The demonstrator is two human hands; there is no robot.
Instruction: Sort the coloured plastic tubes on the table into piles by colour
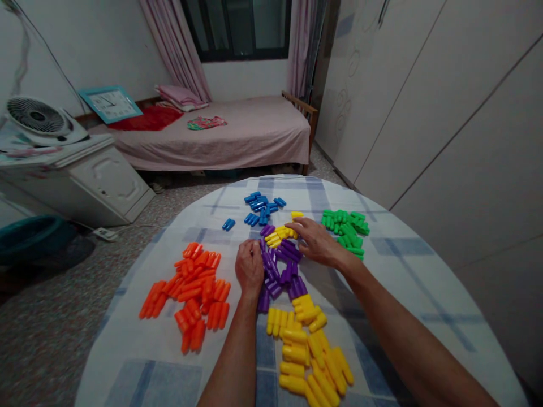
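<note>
My left hand (pixel 249 267) rests with curled fingers at the left edge of a pile of purple plastic pieces (pixel 271 268); whatever its fingers hold is hidden. My right hand (pixel 317 240) reaches in from the right, fingers stretched out, its fingertips at a small group of yellow plastic pieces (pixel 278 236) behind the purple pile. One more yellow piece (pixel 297 215) lies just beyond those fingertips. The pieces look like short rounded tubes joined side by side. A larger yellow pile (pixel 314 356) lies between my forearms, touching the purple pieces.
Orange pieces (pixel 197 282) spread on the left, blue pieces (pixel 259 206) at the back, green pieces (pixel 348 223) at the right. A checked cloth covers the round table (pixel 156 373). Beyond stand a bed (pixel 254 130), a cabinet (pixel 102 186) with a fan (pixel 40 116), and a wardrobe (pixel 424 113).
</note>
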